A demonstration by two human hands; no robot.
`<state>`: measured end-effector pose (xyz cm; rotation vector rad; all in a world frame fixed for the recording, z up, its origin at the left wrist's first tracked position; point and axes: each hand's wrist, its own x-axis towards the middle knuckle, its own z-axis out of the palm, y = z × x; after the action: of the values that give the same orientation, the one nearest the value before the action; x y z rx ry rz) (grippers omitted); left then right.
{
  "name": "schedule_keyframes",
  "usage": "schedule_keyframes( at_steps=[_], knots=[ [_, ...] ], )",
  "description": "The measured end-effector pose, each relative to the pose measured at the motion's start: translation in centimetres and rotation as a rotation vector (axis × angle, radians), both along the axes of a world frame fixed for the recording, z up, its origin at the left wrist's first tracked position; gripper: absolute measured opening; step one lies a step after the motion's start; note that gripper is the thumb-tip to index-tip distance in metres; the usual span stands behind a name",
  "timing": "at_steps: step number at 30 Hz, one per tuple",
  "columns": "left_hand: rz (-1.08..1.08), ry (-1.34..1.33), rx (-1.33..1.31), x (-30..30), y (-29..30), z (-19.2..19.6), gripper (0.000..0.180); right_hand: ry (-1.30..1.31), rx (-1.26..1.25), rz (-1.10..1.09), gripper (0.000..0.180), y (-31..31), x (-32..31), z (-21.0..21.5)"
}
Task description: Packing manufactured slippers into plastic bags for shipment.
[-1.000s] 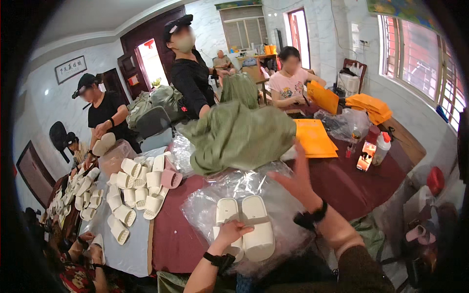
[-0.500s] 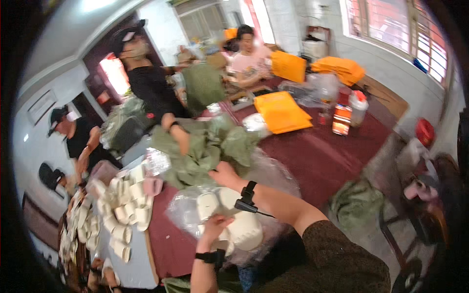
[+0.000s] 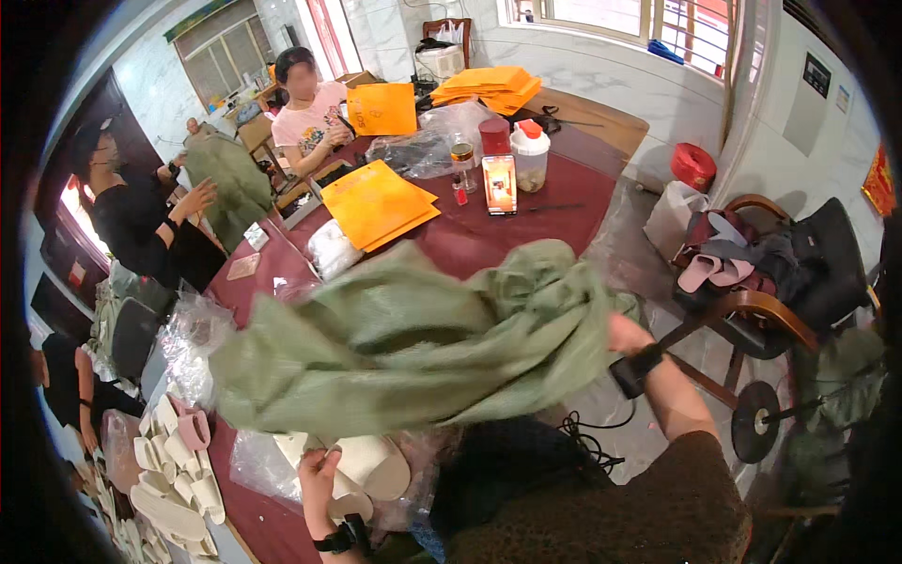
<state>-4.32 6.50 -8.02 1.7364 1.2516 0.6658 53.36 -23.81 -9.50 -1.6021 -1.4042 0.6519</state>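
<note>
My right hand (image 3: pixel 629 336) is closed on the end of a large green woven sack (image 3: pixel 413 329). The sack is stretched sideways over the table and slightly blurred. My left hand (image 3: pixel 320 475) has its fingers curled together beside several cream slippers (image 3: pixel 376 464); what they pinch, if anything, I cannot make out. These slippers rest on a clear plastic bag (image 3: pixel 258 464), and the sack hides part of them. Each wrist wears a black strap.
Orange packets (image 3: pixel 376 207) lie on the dark red table (image 3: pixel 564 221), near a lit phone (image 3: pixel 500 185) and a white jar (image 3: pixel 530 155). More cream slippers (image 3: pixel 174 470) are piled at left. Two people work across the table. A black chair (image 3: pixel 799 273) stands right.
My right hand has swung right with the green sack, which now spreads across the table's front. The view has turned right. The co-worker's hand is off this sack.
</note>
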Motion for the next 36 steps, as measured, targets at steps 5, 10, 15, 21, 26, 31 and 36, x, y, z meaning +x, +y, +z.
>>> schedule_keyframes(
  at_steps=[5, 10, 15, 21, 26, 31, 36],
  knots=[
    [-0.078, -0.134, -0.111, 4.5, 0.2, 0.2, 0.021, 0.384, -0.082, -0.518, 0.044, -27.1, 17.7, -15.3],
    [0.011, 0.106, 0.17, 0.4, -1.3, 2.6, 0.027, -0.304, -1.022, -0.941, 0.032, -27.3, 16.1, -19.8],
    [-0.036, 0.04, 0.163, 2.1, -0.8, 2.1, 0.026, -0.656, -1.351, -1.091, 0.018, -25.4, 18.0, -22.3],
    [0.0, -0.021, 0.129, 2.6, -0.9, 1.8, 0.02, -0.245, -1.104, -0.885, 0.059, -7.5, 19.3, -21.3],
    [0.049, 0.048, 0.151, 0.6, -1.8, 2.5, 0.023, 0.049, -0.588, -0.968, 0.064, 7.1, 16.4, -15.6],
    [0.035, 0.086, 0.188, 1.5, -2.0, 3.5, 0.023, 0.77, 0.05, -1.286, 0.063, 10.0, 16.8, -18.1],
    [0.002, 0.106, 0.213, 2.5, -2.1, 4.3, 0.023, 0.947, -0.217, -1.146, 0.072, 9.1, 13.4, -21.6]
  ],
)
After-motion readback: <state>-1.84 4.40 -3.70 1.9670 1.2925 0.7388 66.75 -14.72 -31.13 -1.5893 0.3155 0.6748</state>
